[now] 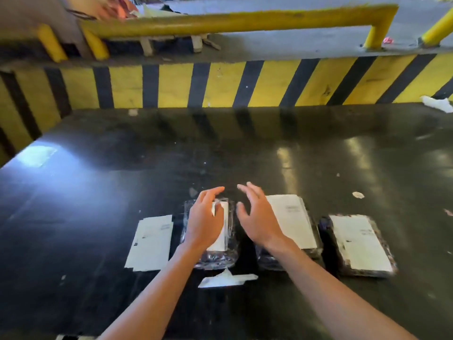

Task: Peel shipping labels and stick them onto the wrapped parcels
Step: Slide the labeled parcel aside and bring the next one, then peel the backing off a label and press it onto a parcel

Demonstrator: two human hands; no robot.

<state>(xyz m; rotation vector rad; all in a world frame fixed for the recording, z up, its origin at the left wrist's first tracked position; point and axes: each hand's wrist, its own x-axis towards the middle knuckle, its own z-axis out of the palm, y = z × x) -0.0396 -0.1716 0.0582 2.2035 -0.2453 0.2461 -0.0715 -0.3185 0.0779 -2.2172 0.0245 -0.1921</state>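
Observation:
Three plastic-wrapped dark parcels lie in a row on the black table [245,143]. The left parcel [215,258] carries a white label [221,227], and my left hand [204,222] lies flat over it, fingers spread. My right hand [257,217] hovers open between the left and middle parcels, holding nothing. The middle parcel [313,251] has a white label [291,219] on top, partly hidden by my right wrist. The right parcel [328,231] also bears a label [358,241]. A stack of unpeeled label sheets [150,241] lies left of the parcels.
A crumpled strip of peeled backing paper [228,279] lies in front of the left parcel. Small paper scraps [358,194] dot the table. A yellow-and-black striped barrier [220,84] rises behind the table, topped by a yellow rail [232,20]. White paper [438,103] sits at the far right edge.

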